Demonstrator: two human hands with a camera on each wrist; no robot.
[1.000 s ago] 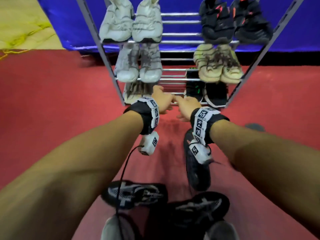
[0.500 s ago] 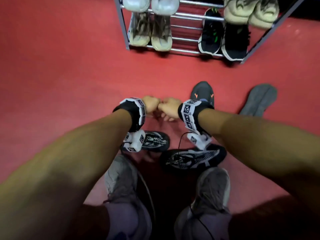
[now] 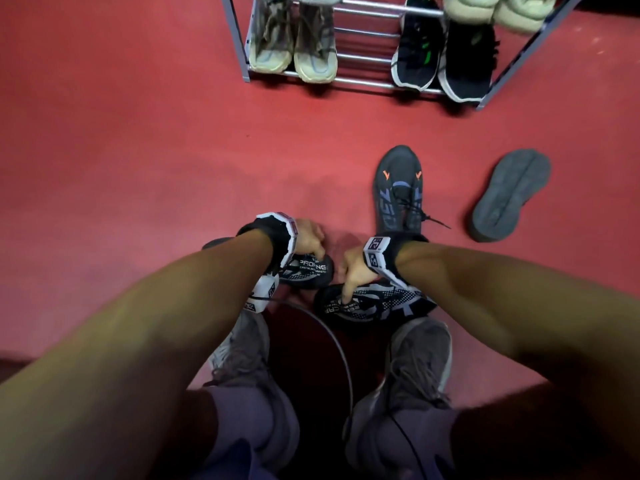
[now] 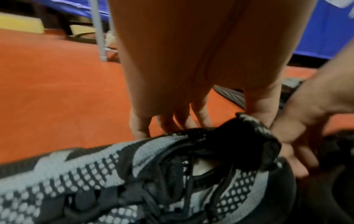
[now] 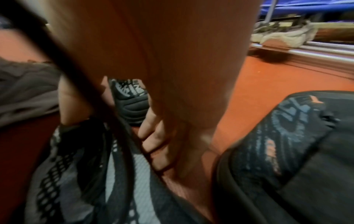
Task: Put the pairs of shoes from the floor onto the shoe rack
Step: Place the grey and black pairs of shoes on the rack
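Observation:
Two black-and-white patterned shoes lie on the red floor just ahead of my feet. My left hand curls over the heel of the left shoe; in the left wrist view its fingers go down the far side of that shoe with the thumb by the heel tab. My right hand grips the collar of the right shoe, with its fingers curled at the opening. The shoe rack stands beyond, with pairs on its bottom shelf.
A dark grey shoe stands upright past my right wrist, and its mate lies sole up to the right. A beige pair and a black pair fill the rack's lowest shelf. Cables hang between my feet.
My hands have come back from the rack's bottom shelf, parted, and dropped onto the two black-and-white shoes. The view has tilted down toward my feet.

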